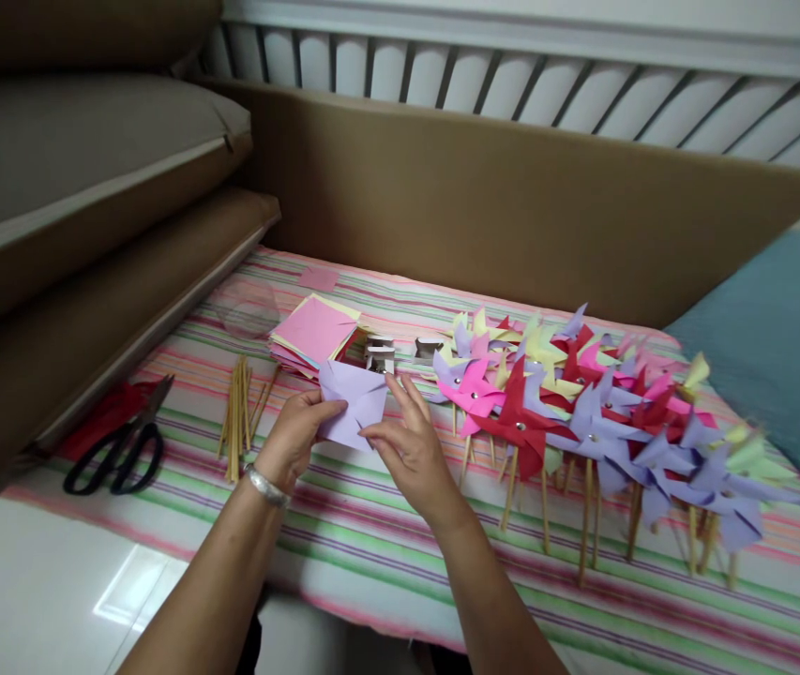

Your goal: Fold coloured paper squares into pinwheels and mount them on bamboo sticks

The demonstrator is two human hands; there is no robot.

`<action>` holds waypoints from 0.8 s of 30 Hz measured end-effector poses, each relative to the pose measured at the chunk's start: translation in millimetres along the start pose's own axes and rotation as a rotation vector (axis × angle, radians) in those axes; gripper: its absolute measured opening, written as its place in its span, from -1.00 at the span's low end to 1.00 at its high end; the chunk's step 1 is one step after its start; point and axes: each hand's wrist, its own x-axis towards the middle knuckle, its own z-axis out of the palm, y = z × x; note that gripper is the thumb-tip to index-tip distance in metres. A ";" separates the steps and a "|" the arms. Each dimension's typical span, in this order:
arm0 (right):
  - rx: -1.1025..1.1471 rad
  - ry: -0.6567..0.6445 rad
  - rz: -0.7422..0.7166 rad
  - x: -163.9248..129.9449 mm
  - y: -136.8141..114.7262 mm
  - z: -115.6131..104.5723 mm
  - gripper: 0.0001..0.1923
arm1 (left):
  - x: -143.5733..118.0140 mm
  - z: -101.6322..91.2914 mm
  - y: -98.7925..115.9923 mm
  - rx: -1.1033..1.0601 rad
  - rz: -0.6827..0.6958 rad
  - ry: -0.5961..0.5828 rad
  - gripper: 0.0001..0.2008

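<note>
A light purple paper square (354, 403) with slits cut in from its corners is held up over the striped cloth. My left hand (294, 427) grips its left side, thumb on top, and a silver bracelet circles that wrist. At the paper's right edge, my right hand (410, 445) touches it with thumb and fingertips, the other fingers raised. Just behind lies a stack of coloured paper squares (319, 328), a pink one on top. Small open boxes (380, 354) with metal bits sit beyond the paper. Thin wooden sticks (236, 422) lie left of my left hand.
Many finished paper pinwheels (593, 436) on sticks cover the right side. Black-handled scissors (118, 455) lie at the left by a red bag (108, 417). Stacked brown cushions (125, 281) rise on the left, and a brown panel (456, 197) borders the back.
</note>
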 end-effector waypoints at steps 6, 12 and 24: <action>0.027 0.027 0.009 0.2 -0.7 0.9 -0.81 | -2.2 3.9 0.7 -0.017 -0.015 -0.016 -0.76; 0.131 0.077 0.136 2.4 -5.5 2.0 -0.91 | -4.9 11.2 -5.4 0.011 0.025 -0.062 -0.78; 0.134 0.140 0.428 4.7 -1.2 6.5 -0.93 | -8.4 24.2 -15.4 0.012 0.036 -0.116 -0.81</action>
